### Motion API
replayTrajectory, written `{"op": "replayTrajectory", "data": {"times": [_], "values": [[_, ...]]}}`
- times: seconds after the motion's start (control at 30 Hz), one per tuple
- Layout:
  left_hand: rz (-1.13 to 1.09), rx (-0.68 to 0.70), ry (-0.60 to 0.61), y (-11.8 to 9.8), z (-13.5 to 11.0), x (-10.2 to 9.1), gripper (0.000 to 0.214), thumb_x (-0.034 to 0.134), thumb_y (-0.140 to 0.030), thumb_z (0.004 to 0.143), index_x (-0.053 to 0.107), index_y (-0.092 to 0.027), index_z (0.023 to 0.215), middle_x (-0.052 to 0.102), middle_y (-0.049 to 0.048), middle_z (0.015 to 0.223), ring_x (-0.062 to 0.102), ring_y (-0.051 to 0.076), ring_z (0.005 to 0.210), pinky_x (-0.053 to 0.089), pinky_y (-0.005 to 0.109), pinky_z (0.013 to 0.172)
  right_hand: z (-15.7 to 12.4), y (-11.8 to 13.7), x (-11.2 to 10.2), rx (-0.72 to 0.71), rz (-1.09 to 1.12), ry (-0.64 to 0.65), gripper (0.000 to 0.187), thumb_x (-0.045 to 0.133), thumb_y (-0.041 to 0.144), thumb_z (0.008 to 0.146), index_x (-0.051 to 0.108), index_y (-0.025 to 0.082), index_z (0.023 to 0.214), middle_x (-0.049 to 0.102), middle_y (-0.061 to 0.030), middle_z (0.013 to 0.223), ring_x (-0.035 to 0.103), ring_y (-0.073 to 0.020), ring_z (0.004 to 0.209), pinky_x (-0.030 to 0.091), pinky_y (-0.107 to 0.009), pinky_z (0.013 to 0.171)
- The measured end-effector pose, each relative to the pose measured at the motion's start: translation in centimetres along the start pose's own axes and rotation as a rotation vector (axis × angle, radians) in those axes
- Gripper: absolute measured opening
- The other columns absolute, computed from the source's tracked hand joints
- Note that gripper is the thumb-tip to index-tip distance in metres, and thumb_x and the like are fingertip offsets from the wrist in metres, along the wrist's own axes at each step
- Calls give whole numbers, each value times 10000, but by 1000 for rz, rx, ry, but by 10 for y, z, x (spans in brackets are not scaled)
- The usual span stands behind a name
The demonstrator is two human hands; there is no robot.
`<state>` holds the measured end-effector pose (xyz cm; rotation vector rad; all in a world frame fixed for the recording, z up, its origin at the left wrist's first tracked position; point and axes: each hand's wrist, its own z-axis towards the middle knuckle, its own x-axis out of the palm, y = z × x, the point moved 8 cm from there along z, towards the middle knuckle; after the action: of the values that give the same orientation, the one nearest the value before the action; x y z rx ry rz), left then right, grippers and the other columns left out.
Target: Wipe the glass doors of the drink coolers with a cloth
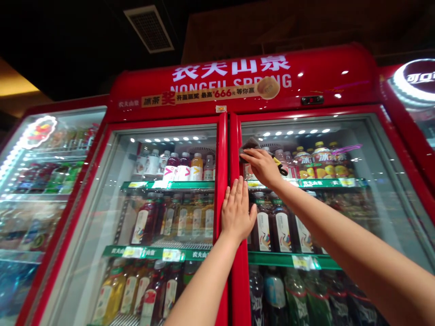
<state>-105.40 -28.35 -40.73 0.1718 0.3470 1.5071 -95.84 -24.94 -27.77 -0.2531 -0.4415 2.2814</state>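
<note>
My left hand [238, 210] lies flat with its fingers stretched out on the red door frame [234, 280] in the middle of a drinks fridge. Higher and to the right, my right hand [263, 167] presses a dark grey cloth [250, 144] against the upper left part of the right glass door [340, 217]. Part of the cloth is hidden behind the fingers. A yellow and black piece [281, 165] shows beside that hand; I cannot tell what it belongs to.
Bottles stand on green-edged shelves [278, 260] behind the glass. A sticker strip [210, 93] crosses the red header [333, 77]. Other lit fridges flank this one, on the left [50, 181] and on the right [414, 95]. A vent [149, 28] is in the dark ceiling.
</note>
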Motion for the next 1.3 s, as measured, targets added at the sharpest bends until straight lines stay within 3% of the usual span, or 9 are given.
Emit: {"op": "replayTrajectory", "data": {"times": [0.17, 0.3, 0.4, 0.5, 0.67, 0.77, 0.9, 1.1, 1.3], "values": [[9, -20, -27, 2, -2, -2, 830, 500, -315, 941, 72, -80, 1612, 192, 169, 1687, 160, 264, 1570, 281, 494, 1266, -4, -1, -16, 0, 91, -224, 476, 415, 144, 982, 616, 263, 1398, 624, -66, 1422, 562, -242, 1269, 475, -459, 1093], [8, -31, -50, 2, -4, -1, 851, 510, -315, 931, 57, -89, 1615, 188, 176, 1687, 179, 277, 1565, 298, 503, 1258, 6, 10, 2, -129, 29, -47, 555, 440, 84, 945, 601, 344, 1409, 550, 14, 1510, 476, -235, 1380, 441, -474, 1146], [7, -33, -62, 2, -5, -2, 860, 504, -313, 933, 30, -101, 1619, 188, 172, 1687, 184, 275, 1564, 310, 510, 1252, 20, 4, 8, -98, -24, 8, 560, 429, 91, 945, 587, 321, 1430, 511, 14, 1546, 432, -255, 1423, 420, -483, 1166], [15, -30, -59, 2, -5, -2, 856, 498, -304, 935, 26, -94, 1618, 187, 169, 1687, 170, 272, 1567, 312, 506, 1253, 44, -6, 4, -30, -36, -5, 563, 397, 111, 949, 575, 314, 1443, 507, 3, 1550, 468, -270, 1394, 426, -487, 1156], [50, -12, -53, 3, -7, 1, 799, 454, -323, 975, 44, -81, 1617, 208, 158, 1683, 168, 264, 1564, 337, 480, 1249, 87, -16, -14, 54, -9, -163, 580, 350, 137, 949, 532, 269, 1483, 488, -31, 1564, 495, -280, 1378, 428, -477, 1147], [73, -24, -51, 5, -7, 3, 786, 435, -320, 987, 31, -85, 1618, 217, 154, 1681, 186, 262, 1559, 350, 476, 1245, 98, -10, -2, -18, 5, -81, 589, 364, 118, 922, 540, 230, 1472, 478, -50, 1571, 467, -258, 1414, 402, -457, 1177], [50, -12, -49, 3, -7, 1, 812, 462, -350, 977, 36, -95, 1619, 204, 157, 1685, 175, 259, 1563, 330, 477, 1252, 86, -6, 15, -57, 5, -19, 631, 425, 72, 842, 557, 191, 1448, 455, -68, 1587, 393, -252, 1473, 333, -474, 1231], [-7, -18, -51, 1, -6, -2, 856, 508, -296, 935, 34, -78, 1613, 171, 173, 1691, 131, 266, 1574, 281, 499, 1266, 48, 6, 15, -186, 59, 17, 666, 467, 49, 808, 554, 252, 1437, 443, -24, 1596, 340, -241, 1505, 309, -544, 1244], [-39, -37, -65, 0, -5, -2, 911, 539, -266, 914, -13, -72, 1613, 131, 188, 1694, 98, 283, 1577, 245, 513, 1275, 3, 22, 12, -294, 101, 89, 573, 475, 112, 894, 551, 270, 1440, 458, -20, 1585, 303, -242, 1526, 338, -557, 1230]]}}
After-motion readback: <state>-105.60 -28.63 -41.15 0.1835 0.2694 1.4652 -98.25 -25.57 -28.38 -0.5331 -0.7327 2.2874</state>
